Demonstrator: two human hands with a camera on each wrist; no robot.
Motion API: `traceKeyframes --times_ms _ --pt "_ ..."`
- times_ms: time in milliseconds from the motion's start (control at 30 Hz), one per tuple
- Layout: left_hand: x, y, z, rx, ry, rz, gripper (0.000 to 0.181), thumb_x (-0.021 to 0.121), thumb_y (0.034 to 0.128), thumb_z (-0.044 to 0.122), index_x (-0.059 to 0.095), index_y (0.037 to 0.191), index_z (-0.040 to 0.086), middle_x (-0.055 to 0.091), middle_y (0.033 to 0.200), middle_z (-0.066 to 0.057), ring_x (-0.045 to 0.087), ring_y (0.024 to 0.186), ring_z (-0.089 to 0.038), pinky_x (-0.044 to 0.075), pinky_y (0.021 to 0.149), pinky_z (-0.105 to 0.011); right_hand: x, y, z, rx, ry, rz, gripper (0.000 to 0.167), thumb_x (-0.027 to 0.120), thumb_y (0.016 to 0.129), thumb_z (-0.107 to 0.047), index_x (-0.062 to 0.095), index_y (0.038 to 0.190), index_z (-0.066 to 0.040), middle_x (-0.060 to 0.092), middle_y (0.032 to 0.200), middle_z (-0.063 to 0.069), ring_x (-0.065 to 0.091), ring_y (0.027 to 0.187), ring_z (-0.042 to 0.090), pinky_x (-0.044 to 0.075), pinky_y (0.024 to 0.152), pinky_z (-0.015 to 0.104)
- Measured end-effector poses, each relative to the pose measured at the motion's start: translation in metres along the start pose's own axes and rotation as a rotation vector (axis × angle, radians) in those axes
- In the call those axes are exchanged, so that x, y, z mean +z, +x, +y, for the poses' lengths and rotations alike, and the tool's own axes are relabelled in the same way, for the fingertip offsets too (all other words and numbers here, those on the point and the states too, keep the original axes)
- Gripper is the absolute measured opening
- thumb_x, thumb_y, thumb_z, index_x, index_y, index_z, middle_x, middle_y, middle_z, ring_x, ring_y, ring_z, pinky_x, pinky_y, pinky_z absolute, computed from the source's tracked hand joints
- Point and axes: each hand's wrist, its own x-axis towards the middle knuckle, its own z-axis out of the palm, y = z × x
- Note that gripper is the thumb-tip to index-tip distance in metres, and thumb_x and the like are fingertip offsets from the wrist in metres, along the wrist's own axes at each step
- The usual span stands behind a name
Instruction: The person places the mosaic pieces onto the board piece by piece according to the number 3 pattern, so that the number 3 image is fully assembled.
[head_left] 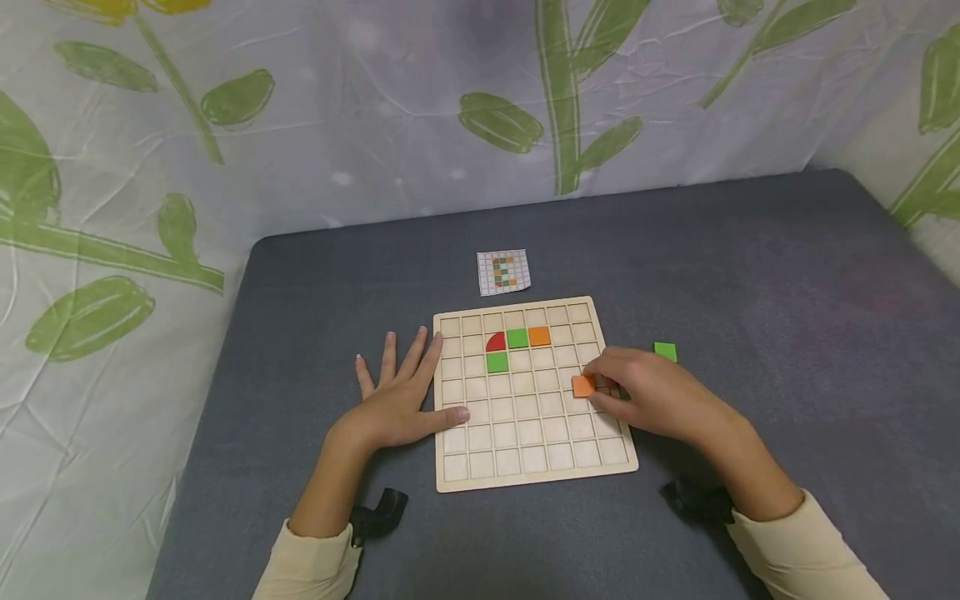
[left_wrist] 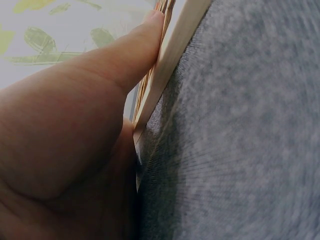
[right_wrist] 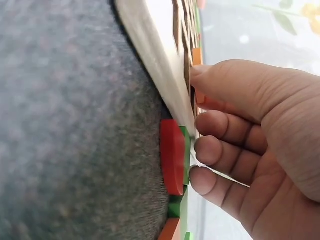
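Observation:
A wooden grid board (head_left: 528, 458) lies on the dark table. In its upper part sit a red quarter-round tile (head_left: 496, 342), a green square tile (head_left: 517, 338), an orange square tile (head_left: 539, 336) and, below the red one, another green tile (head_left: 497, 362). My left hand (head_left: 397, 404) lies with fingers spread at the board's left edge, its thumb on the board. Over the board's right side, my right hand (head_left: 660, 396) pinches an orange square tile (head_left: 582, 386) between thumb and forefinger. Its other fingers, loosely curled in the right wrist view, hold nothing visible.
A small printed pattern card (head_left: 503, 272) lies beyond the board. Right of the board, a green tile (head_left: 665, 351) shows past my right hand. The right wrist view shows a red tile (right_wrist: 172, 157) and more green and orange ones by the board's edge. Patterned cloth hangs behind.

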Motion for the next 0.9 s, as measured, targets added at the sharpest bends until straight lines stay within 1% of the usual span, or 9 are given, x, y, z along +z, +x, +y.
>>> traceKeyframes --times_ms 200,500,733,900 --pt "0.0004 0.0014 0.0007 -0.006 0.013 -0.007 0.113 0.063 0.0831 0.073 0.0 0.163 0.022 -0.008 0.168 -0.005 -0.027 0.146 -0.037 -0.027 0.101 -0.067 0.0002 0.0004 -0.0012 0.003 -0.007 0.002 0.011 0.076 0.087 -0.005 0.069 0.092 -0.012 0.046 0.073 -0.008 0.041 0.066 0.004 0.036 0.058 0.025" --pt "0.0008 0.0012 0.0001 -0.001 0.015 -0.004 0.113 0.062 0.0833 0.073 0.0 0.163 0.022 -0.008 0.168 -0.005 -0.026 0.146 -0.037 -0.026 0.101 -0.068 0.0012 0.0014 -0.0019 -0.005 -0.026 0.01 0.011 0.077 0.087 -0.008 0.072 0.097 -0.01 0.046 0.073 -0.009 0.041 0.065 0.003 0.037 0.058 0.025" --pt "0.0004 0.0008 0.0009 -0.009 0.023 -0.007 0.114 0.062 0.0829 0.073 0.0 0.163 0.022 -0.008 0.168 -0.006 -0.026 0.146 -0.037 -0.026 0.102 -0.068 0.0025 0.0039 -0.0057 -0.02 0.015 -0.007 0.012 0.076 0.087 -0.005 0.073 0.098 -0.009 0.046 0.074 -0.01 0.043 0.067 0.004 0.039 0.06 0.025" --pt "0.0007 0.0014 0.0007 -0.012 0.023 -0.005 0.114 0.062 0.0825 0.074 0.0 0.163 0.022 -0.008 0.168 -0.006 -0.026 0.146 -0.037 -0.026 0.102 -0.068 0.0077 0.0076 -0.0086 -0.035 0.003 0.002 0.013 0.077 0.087 -0.008 0.074 0.099 -0.008 0.055 0.079 -0.009 0.047 0.067 0.004 0.044 0.061 0.024"
